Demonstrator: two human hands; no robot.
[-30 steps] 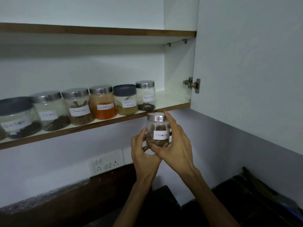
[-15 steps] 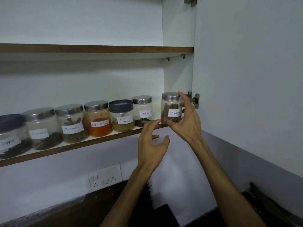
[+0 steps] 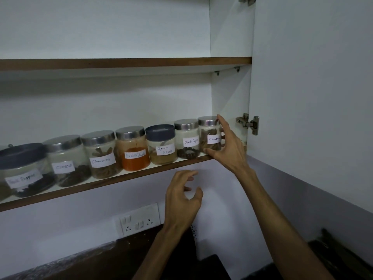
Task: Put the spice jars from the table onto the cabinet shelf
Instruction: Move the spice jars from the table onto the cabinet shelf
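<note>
A glass cinnamon jar [image 3: 209, 136] with a steel lid stands at the right end of the lower cabinet shelf [image 3: 125, 177], next to the black pepper jar [image 3: 186, 139]. My right hand [image 3: 230, 146] wraps around the cinnamon jar's right side, thumb under its base edge. My left hand [image 3: 182, 197] hovers below the shelf with fingers loosely curled, holding nothing. Left of these stand several labelled jars: garam masala [image 3: 161, 145], red chilli powder [image 3: 132, 149], another cinnamon [image 3: 102, 155], cloves [image 3: 66, 161].
The open cabinet door [image 3: 312, 98] hangs close on the right, its hinge [image 3: 249, 123] just beside my right hand. An upper shelf [image 3: 125, 63] runs above. A wall socket panel [image 3: 138, 220] and dark countertop [image 3: 90, 265] lie below.
The cinnamon jar rose from below the shelf and now stands on it beside the black pepper jar. My left hand let go and dropped away.
</note>
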